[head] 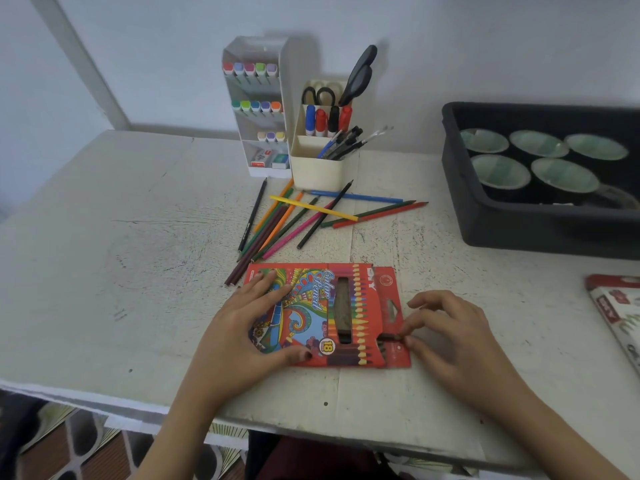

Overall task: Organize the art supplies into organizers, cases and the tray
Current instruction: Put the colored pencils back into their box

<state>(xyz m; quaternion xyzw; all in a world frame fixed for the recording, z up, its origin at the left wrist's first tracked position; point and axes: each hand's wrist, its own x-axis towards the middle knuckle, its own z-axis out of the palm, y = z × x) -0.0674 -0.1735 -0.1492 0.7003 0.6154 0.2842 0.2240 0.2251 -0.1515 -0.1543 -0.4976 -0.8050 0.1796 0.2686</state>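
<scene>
Desk (104,271), white, scuffed. Red pencil box (311,313) lies flat near the front edge, its flap open on the right side.

Left hand (242,327): grip wide, fingers straight and spread flat on the box's left half, thumb at its near edge.

Right hand (450,330): grip narrow, thumb and forefinger pinching the end of a dark pencil (389,337) at the box's open mouth. The rest of the pencil is inside the box.

Loose pencils (294,220) lie scattered and crossing just behind the box. Behind them, by the wall, are a white marker rack (256,105) and, touching its right side, a cream holder (318,168) with pens and scissors. Dark tray (502,230) at far right holds green bowls (502,171).
</scene>
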